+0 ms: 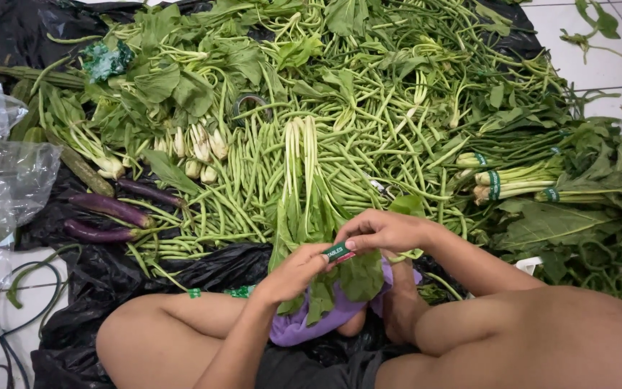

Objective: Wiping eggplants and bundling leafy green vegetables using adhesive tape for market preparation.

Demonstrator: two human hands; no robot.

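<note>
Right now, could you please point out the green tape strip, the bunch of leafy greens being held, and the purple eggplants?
green tape strip (337, 251): head view, middle of the strip.
bunch of leafy greens (304, 194): head view, pale stems.
purple eggplants (111, 207): head view, middle eggplant's body.

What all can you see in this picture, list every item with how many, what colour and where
long beans: a big loose heap, green, centre of the black sheet
leafy greens bunch: one, green with pale stalks, lying toward the hands
green tape strip: one, green, pinched between both hands
banded bunches: about four, green with green bands, right side
bok choy: several, white and green, left of centre
eggplants: three, purple, left edge of the pile
tape roll: one, dark, among the beans
black plastic sheet: one, under everything
clear plastic bags: a few, far left
cables: dark, on the tiled floor, lower left
left hand: at the tape
right hand: at the tape
</note>
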